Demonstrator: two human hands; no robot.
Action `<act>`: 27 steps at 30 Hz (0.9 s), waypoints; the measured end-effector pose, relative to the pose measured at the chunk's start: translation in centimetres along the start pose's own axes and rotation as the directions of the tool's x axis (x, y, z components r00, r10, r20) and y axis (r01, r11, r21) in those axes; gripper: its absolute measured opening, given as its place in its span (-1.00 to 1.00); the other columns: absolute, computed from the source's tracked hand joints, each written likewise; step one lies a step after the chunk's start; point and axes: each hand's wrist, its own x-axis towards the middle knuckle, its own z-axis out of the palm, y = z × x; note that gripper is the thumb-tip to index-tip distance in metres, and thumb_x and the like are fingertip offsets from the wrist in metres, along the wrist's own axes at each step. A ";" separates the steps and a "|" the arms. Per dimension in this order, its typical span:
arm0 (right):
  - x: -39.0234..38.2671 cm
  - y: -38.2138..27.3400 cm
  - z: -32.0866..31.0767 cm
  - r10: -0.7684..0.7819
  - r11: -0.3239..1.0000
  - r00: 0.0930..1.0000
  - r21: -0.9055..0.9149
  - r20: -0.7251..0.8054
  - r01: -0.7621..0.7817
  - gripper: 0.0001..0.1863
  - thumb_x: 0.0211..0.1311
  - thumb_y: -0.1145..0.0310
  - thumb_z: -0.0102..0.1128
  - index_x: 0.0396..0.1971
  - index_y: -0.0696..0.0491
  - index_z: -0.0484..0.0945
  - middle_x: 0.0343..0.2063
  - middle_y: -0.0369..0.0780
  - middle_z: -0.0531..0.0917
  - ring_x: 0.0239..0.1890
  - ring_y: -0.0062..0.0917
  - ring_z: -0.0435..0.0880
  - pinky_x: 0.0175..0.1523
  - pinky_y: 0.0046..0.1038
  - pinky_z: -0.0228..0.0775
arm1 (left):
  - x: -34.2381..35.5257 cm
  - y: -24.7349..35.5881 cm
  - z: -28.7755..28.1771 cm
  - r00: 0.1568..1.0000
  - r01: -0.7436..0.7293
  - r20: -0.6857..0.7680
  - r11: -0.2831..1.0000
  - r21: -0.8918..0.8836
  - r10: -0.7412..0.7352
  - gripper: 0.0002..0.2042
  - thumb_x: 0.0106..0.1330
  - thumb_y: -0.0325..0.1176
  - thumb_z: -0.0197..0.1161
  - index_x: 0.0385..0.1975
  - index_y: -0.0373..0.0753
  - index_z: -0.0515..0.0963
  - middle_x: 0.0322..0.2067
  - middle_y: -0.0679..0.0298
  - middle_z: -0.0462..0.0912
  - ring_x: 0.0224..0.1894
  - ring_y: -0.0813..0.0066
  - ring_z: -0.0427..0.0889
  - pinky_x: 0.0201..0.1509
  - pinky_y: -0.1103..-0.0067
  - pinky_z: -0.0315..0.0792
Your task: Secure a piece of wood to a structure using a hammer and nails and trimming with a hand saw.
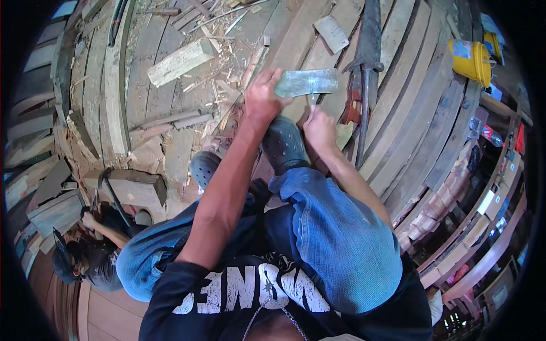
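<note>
My left hand grips one end of a flat grey-green metal blade, held out over the wooden planks. My right hand is closed just below the blade, fingers curled on a small thin piece at its lower edge; what that piece is stays unclear. Both forearms reach forward over my bent knees in blue jeans. My dark clog shoes rest on the boards directly under the hands.
Curved wooden planks and scattered wood chips cover the floor. A pale wood block lies at the upper left, a long dark metal tool to the right, a yellow container at far right. Another person crouches at lower left.
</note>
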 end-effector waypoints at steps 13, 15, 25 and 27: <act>1.0 0.8 -0.6 0.071 0.997 0.996 0.027 -0.047 -0.070 -0.66 0.33 0.28 -0.09 -0.41 0.23 0.57 -0.55 0.15 0.59 -0.42 0.10 0.61 -0.26 0.01 0.46 | 0.1 0.4 0.1 1.000 0.001 -0.021 0.999 -0.033 -0.002 -0.33 -0.31 -0.29 0.55 -0.01 -0.14 0.55 0.00 0.18 0.58 -0.01 0.18 0.58 0.08 0.42 0.46; -0.1 0.4 -0.3 -0.039 0.992 0.997 -0.121 0.066 0.047 -0.67 0.32 0.31 -0.09 -0.46 0.22 0.58 -0.55 0.15 0.59 -0.44 0.05 0.62 -0.28 0.00 0.46 | -0.1 -0.3 0.0 1.000 -0.009 -0.012 1.000 -0.020 0.009 -0.32 -0.32 -0.26 0.55 -0.01 -0.13 0.55 0.01 0.19 0.57 0.02 0.21 0.57 0.10 0.43 0.45; 2.4 1.5 -1.0 0.119 0.993 0.990 0.013 -0.073 -0.118 -0.68 0.29 0.30 -0.04 -0.44 0.24 0.57 -0.58 0.21 0.56 -0.43 0.13 0.61 -0.23 0.05 0.44 | 0.2 0.0 0.5 0.999 0.024 0.023 0.999 -0.032 -0.024 -0.32 -0.28 -0.19 0.54 0.00 -0.10 0.54 0.03 0.21 0.56 0.02 0.23 0.56 0.12 0.44 0.45; 1.2 1.4 -0.7 0.070 0.997 0.993 -0.006 -0.098 -0.071 -0.69 0.29 0.32 -0.06 -0.44 0.24 0.58 -0.56 0.21 0.56 -0.43 0.11 0.61 -0.23 0.04 0.44 | -0.4 0.0 0.5 1.000 0.026 0.012 0.999 -0.021 -0.026 -0.32 -0.28 -0.19 0.54 0.00 -0.10 0.54 0.02 0.20 0.56 0.02 0.24 0.57 0.11 0.45 0.45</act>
